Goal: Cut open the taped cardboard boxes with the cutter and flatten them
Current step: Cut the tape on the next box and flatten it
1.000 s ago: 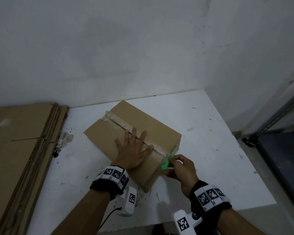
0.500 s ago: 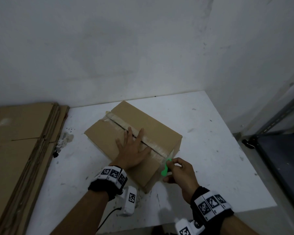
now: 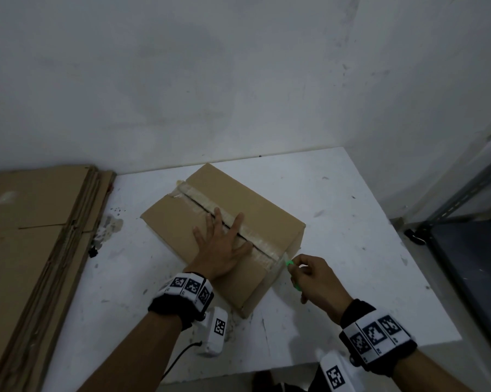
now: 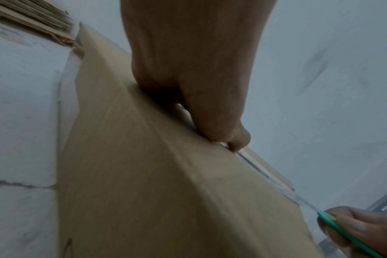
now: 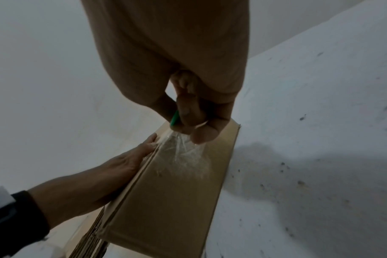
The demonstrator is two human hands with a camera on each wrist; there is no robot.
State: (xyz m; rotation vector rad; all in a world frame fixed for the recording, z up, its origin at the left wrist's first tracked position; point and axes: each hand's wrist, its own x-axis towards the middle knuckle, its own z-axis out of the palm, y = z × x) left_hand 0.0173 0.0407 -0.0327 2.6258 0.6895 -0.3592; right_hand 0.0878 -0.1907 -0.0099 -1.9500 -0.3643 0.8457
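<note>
- The white, paint-flecked desk (image 3: 337,222) stands in the corner of the room.
- A stack of flattened brown cardboard sheets (image 3: 35,222) lies at its left edge.
- The brown taped cardboard box (image 3: 255,210) sits mid-desk, its top seam covered by clear tape (image 3: 262,247).
- Of the hands, the left hand (image 3: 221,250) lies flat on the box lid, fingers spread across the seam.
- The right hand (image 3: 315,278) pinches the small green plastic cutter (image 3: 291,271) at the box's near-right end, where the tape folds over.
</note>
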